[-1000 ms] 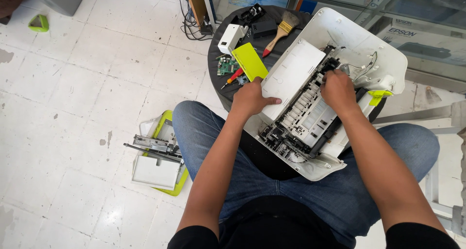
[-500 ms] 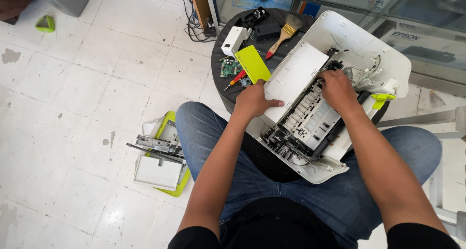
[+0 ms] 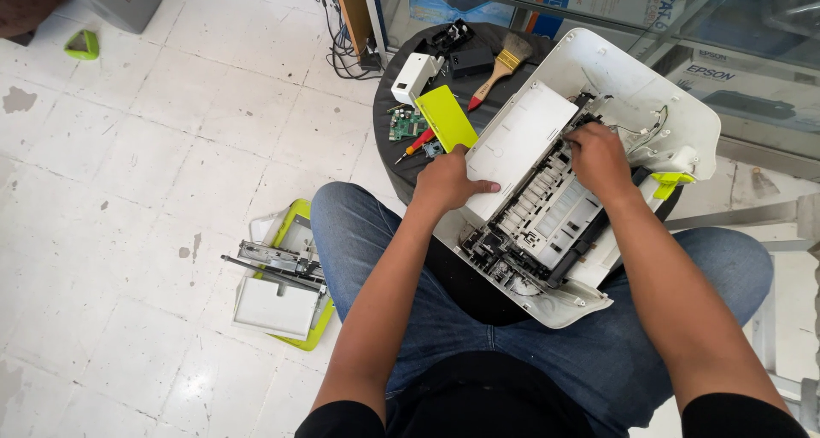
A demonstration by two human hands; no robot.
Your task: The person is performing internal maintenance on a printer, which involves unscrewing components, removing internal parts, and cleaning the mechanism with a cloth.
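left hand (image 3: 448, 180): fingers flat, bracing printer (image 3: 555, 224) edge, grasping nothing
right hand (image 3: 598, 158): fingers in mechanism, grip unclear
clutter: yellow cover (image 3: 445, 118), circuit board (image 3: 405, 124), brush (image 3: 495, 73) crowd stool (image 3: 478, 41)
floor left: printer parts (image 3: 278, 284), open tile beyond

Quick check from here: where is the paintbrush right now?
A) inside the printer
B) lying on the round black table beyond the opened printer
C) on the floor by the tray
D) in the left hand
B: the paintbrush lies on the round black table, beyond the opened printer, with neither hand touching it.

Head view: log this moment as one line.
left hand: braces white printer edge | right hand: inside mechanism, grip hidden | paintbrush, circuit board on round table
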